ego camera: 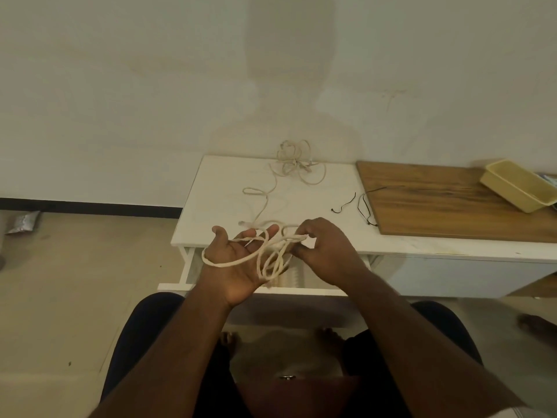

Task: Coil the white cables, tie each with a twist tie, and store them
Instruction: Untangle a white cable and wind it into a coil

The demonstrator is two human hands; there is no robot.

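The white cable (265,254) is mid-coil in the head view: several loose loops hang over the left hand (238,260), which lies palm up with its fingers spread nearly straight, one large loop running round the heel of the palm and the others drooping off its right edge. The right hand (325,251), just beside it, has its fingers curled and pinches a strand where the loops gather between the two hands. Beyond the fingertips the same cable trails away across the white table (211,188) toward a tangled heap of cable (297,159) at the far edge. To my reading, coiling is the step in hand and is far from done; the next move calls for drawing in more slack with the right hand and laying it as an even turn over the left palm. Two dark twist ties (355,203) wait beyond the right hand, and an open drawer (193,267) sits just under both hands.
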